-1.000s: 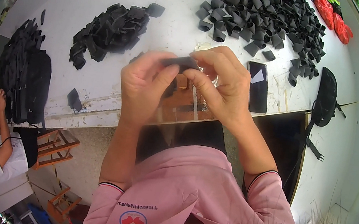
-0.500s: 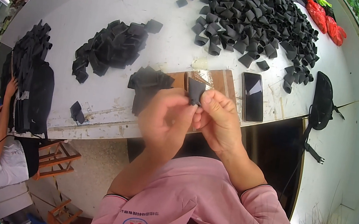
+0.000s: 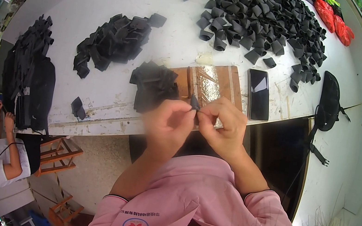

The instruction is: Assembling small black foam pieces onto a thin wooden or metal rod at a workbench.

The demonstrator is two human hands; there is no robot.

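Between my fingertips is a small black fabric piece [image 3: 195,102], pinched from both sides near the table's front edge. My left hand [image 3: 171,123] is closed on its left side, thumb and forefinger together. My right hand [image 3: 222,123] pinches its right side, the other fingers curled. Just beyond lies a brown wooden board [image 3: 228,85] with a shiny, glue-like strip [image 3: 208,80] across it. A stack of flat black pieces [image 3: 154,85] lies beside my left hand, partly over the board's left end.
A large heap of black fabric loops [image 3: 256,16] covers the far right. Another black pile [image 3: 114,40] and one loose piece [image 3: 78,108] lie left. A phone [image 3: 258,95] rests right of the board, a black waist bag [image 3: 328,102] beyond. A co-worker [image 3: 5,161] works at far left.
The black piece has turned from broad side up to a narrow, folded-looking shape. My right hand has rolled over it into a tighter pinch. The co-worker's hands have shifted.
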